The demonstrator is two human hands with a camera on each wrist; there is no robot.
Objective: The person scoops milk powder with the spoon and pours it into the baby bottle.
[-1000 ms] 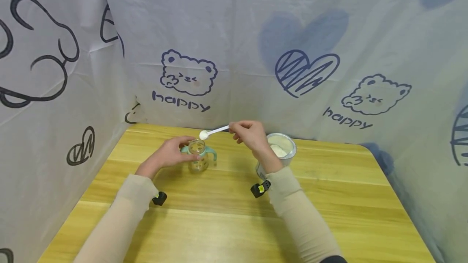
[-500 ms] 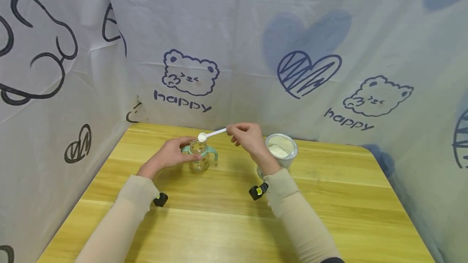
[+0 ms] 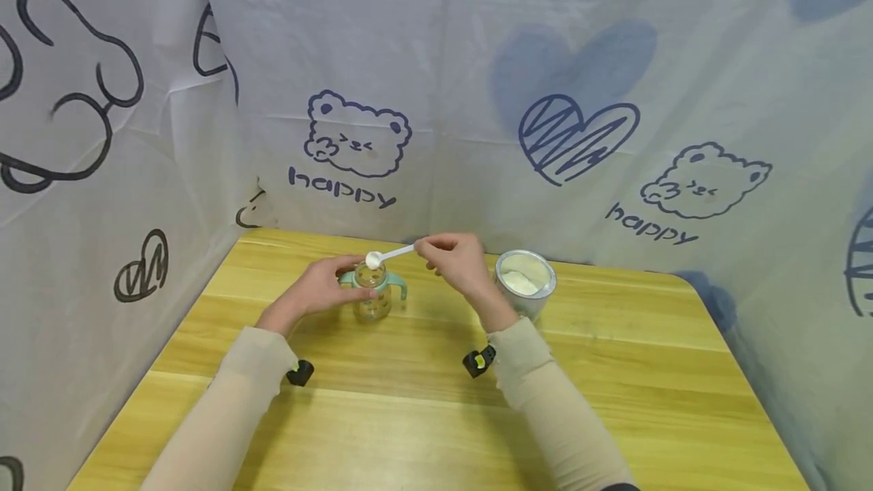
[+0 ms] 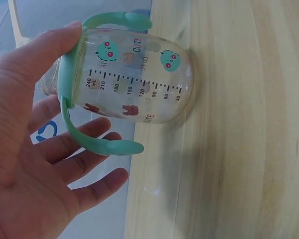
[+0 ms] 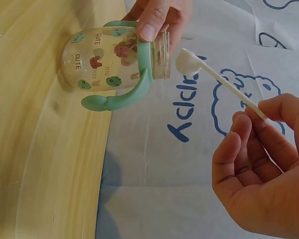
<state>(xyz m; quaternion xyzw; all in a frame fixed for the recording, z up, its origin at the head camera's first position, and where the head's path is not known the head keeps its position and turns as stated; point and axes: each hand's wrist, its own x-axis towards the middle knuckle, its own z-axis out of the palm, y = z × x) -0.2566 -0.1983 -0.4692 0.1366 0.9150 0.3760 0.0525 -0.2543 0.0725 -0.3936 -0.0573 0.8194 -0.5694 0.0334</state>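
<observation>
White cloth with blue bears and hearts hangs behind a yellow wooden tabletop [image 3: 614,370]. On it stands a little clear bottle [image 3: 371,294] with green handles. The left hand [image 3: 315,290] wraps its grip around the bottle's neck. The right hand [image 3: 455,260] pinches a white spoon [image 3: 385,254], its scoop just over the bottle's open top. A tin of white powder [image 3: 524,283] stands near the right hand

Wooden table [image 3: 614,400], cartoon-printed white cloth backdrop [image 3: 443,59] around.
</observation>
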